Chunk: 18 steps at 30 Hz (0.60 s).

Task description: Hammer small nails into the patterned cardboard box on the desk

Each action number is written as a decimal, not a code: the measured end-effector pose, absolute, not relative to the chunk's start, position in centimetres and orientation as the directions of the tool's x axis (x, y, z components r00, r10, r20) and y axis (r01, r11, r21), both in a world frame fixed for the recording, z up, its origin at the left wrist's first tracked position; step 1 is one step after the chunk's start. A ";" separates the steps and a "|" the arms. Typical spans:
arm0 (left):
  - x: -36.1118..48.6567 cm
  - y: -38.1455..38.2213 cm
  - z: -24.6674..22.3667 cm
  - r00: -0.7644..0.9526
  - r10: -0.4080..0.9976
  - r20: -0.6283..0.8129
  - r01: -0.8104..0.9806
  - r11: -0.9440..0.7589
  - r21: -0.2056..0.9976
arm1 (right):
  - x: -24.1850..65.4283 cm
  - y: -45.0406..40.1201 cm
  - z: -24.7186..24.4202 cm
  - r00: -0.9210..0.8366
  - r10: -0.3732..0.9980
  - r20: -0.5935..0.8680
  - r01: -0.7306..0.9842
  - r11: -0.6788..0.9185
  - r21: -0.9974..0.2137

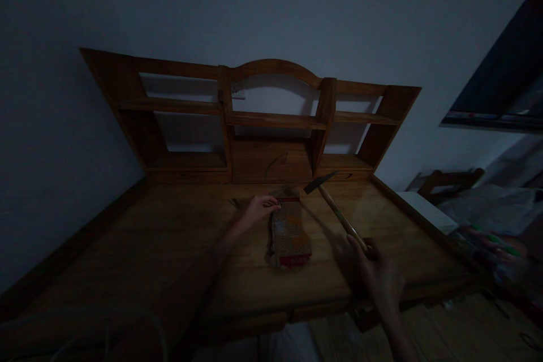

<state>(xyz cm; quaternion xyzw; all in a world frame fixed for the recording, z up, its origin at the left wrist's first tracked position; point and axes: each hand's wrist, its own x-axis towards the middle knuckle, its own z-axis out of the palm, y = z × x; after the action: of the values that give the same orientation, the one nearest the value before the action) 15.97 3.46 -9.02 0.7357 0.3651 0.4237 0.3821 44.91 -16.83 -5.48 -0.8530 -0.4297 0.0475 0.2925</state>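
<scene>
A worn, patterned piece with red ends, perhaps cardboard, (291,233) lies on the wooden desk (169,237). At its upper left edge is my left hand (260,207), thumb and fingers pinched together; whatever they hold is too small and dark to name. My right hand (379,271) is wrapped round the lower handle of a hammer (339,215). The hammer slants up to the left, its dark metal head raised above the desk, to the right of the patterned piece's top end.
A wooden shelf unit (278,120) stands along the desk's back edge against the wall. Thin dark bits (234,202) lie left of my left hand. On the right are a white surface (426,210), a wooden chair back (452,178) and plastic bags (500,209).
</scene>
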 end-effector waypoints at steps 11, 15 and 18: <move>15.7 3.4 -9.0 0.374 0.843 0.385 0.361 -0.515 0.777 | 44.6 -16.9 -5.1 0.611 0.772 0.176 0.728 -0.461 -0.508; 15.8 3.4 -9.1 0.367 0.844 0.392 0.347 -0.515 0.784 | 44.8 -16.8 -5.3 0.611 0.773 0.171 0.726 -0.462 -0.509; 15.9 3.3 -9.1 0.370 0.838 0.402 0.337 -0.524 0.782 | 44.9 -16.8 -5.5 0.604 0.777 0.177 0.729 -0.450 -0.515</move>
<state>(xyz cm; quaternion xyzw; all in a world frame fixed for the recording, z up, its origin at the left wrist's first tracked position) 15.89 3.33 -9.07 0.7697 0.3815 0.4120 0.3039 44.85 -16.83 -5.47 -0.8505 -0.4427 0.0423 0.2810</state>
